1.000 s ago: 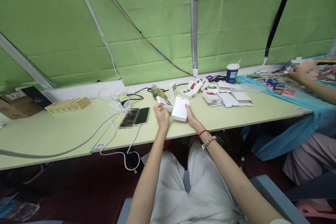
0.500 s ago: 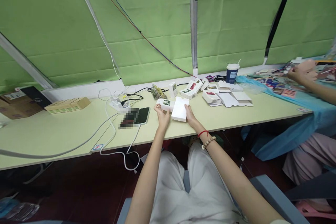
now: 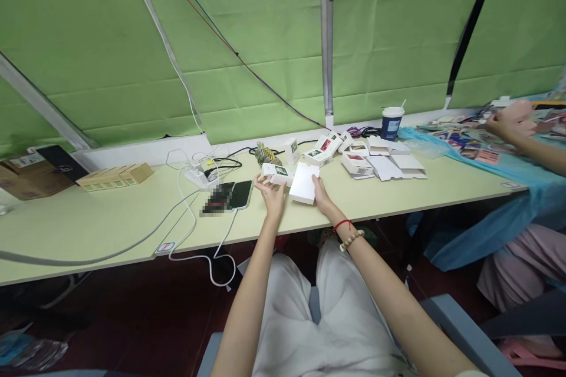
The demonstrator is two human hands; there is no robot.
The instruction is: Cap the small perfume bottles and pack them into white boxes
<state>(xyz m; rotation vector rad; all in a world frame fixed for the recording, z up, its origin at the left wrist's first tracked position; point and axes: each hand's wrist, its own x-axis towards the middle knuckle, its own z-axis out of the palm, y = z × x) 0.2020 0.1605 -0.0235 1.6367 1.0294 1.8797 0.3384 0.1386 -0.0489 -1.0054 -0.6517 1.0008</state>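
My right hand (image 3: 322, 193) grips the right side of a plain white box (image 3: 303, 183), thumb along its edge and the other fingers mostly hidden behind it. Just left of that box, my left hand (image 3: 271, 195) is at a small white carton (image 3: 280, 173) with a dark picture on its face. The left thumb lies at the carton's lower edge, while the fingers curl at its left end. Carton and plain box sit side by side, so where they meet is partly covered. A small white box (image 3: 292, 151) stands upright behind them, beside a greenish patterned bundle (image 3: 266, 154).
Several white picture boxes (image 3: 328, 144) and flattened white card (image 3: 395, 166) lie to the right, near a lidded paper cup (image 3: 391, 123). Leftward are a phone (image 3: 241, 195), a power strip (image 3: 201, 177) with cables, and tan boxes (image 3: 115, 176). Another person's hand (image 3: 504, 123) is far right.
My left fingers have shifted slightly left and spread a little at the carton's left end, and the carton has turned slightly. My right hand and the plain box have barely moved.
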